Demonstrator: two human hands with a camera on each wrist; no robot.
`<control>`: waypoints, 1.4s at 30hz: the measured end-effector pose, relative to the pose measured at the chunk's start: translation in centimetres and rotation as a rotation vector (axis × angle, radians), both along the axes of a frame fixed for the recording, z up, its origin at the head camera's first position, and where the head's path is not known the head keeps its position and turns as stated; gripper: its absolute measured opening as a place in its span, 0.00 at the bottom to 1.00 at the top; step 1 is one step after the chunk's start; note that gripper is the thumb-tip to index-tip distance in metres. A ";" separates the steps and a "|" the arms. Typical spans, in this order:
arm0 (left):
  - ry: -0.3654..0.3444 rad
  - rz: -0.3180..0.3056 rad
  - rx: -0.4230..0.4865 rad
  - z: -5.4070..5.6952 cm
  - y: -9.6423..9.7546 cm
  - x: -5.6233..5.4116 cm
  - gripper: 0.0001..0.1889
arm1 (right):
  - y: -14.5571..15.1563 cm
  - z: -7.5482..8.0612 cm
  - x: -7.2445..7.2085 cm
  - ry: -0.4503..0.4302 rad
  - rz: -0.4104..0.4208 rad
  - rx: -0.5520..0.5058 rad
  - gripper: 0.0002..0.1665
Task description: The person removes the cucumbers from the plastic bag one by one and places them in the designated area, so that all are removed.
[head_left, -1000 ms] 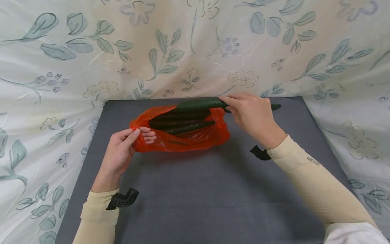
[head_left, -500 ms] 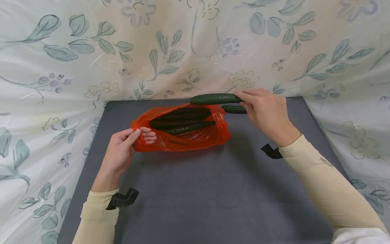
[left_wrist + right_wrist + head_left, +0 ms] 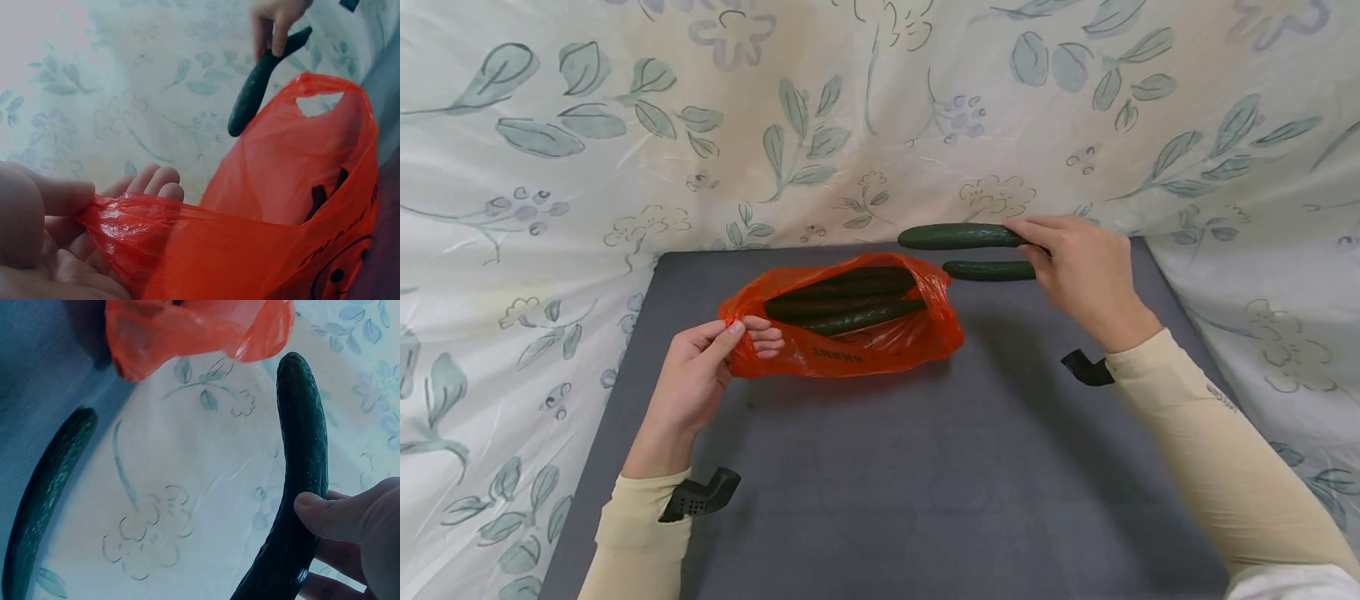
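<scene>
A dark green cucumber (image 3: 958, 237) is pinched between the thumb and fingers of my right hand (image 3: 1086, 271), held up near the table's back edge. In the right wrist view this cucumber (image 3: 302, 419) looks slightly bent, its far end pointing toward the bag. My left hand (image 3: 700, 367) pinches the left edge of a red plastic bag (image 3: 880, 358), thumb on top of the film. Inside the bag's gaping mouth lie several more cucumbers (image 3: 842, 296). The left wrist view shows the bag's handle hole and dark printing (image 3: 340, 269).
Another cucumber (image 3: 988, 271) lies on the grey table (image 3: 887, 500) just right of the bag, partly covered by my right hand. Behind the table hangs a floral-patterned cloth (image 3: 850, 108), which also runs down both sides.
My right hand has drawn the cucumber up and to the right, from above the bag to clear of it. The cucumber on the table shows more now. My left hand keeps its grip on the bag.
</scene>
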State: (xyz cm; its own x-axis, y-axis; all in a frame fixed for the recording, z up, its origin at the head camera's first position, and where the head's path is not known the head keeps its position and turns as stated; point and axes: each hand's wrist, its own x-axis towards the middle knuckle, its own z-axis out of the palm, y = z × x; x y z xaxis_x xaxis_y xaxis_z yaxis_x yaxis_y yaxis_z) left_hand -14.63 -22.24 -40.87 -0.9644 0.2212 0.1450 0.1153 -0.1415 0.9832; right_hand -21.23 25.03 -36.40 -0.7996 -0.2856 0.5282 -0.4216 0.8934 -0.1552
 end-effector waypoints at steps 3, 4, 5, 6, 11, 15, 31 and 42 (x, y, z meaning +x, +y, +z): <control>-0.001 -0.005 0.001 0.0 0.0 0.0 0.19 | 0.8 -0.3 -0.2 -0.013 -0.003 -0.005 0.27; -0.001 -0.006 0.000 0.0 0.0 0.0 0.20 | 1.1 -0.5 -0.3 -0.019 -0.006 -0.006 0.27; -0.003 -0.006 -0.002 0.0 0.0 0.0 0.20 | 1.4 -0.6 -0.4 -0.022 -0.009 -0.006 0.28; -0.003 -0.006 -0.005 0.0 0.0 -0.1 0.20 | 1.7 -0.8 -0.5 -0.026 -0.013 -0.005 0.28; 0.000 0.011 -0.013 0.1 -0.2 -0.1 0.20 | 3.1 -1.4 -1.3 -0.041 -0.020 0.012 0.28; 0.003 0.005 -0.008 0.1 -0.2 -0.1 0.20 | 4.2 -2.0 -1.8 -0.033 -0.006 0.017 0.28; -0.001 0.021 -0.026 0.1 -0.1 0.0 0.19 | 6.3 -4.9 -3.3 -0.137 -0.008 0.072 0.27; 0.015 0.045 -0.007 0.2 0.0 0.0 0.19 | 7.9 -7.4 -4.5 -0.237 -0.011 0.102 0.26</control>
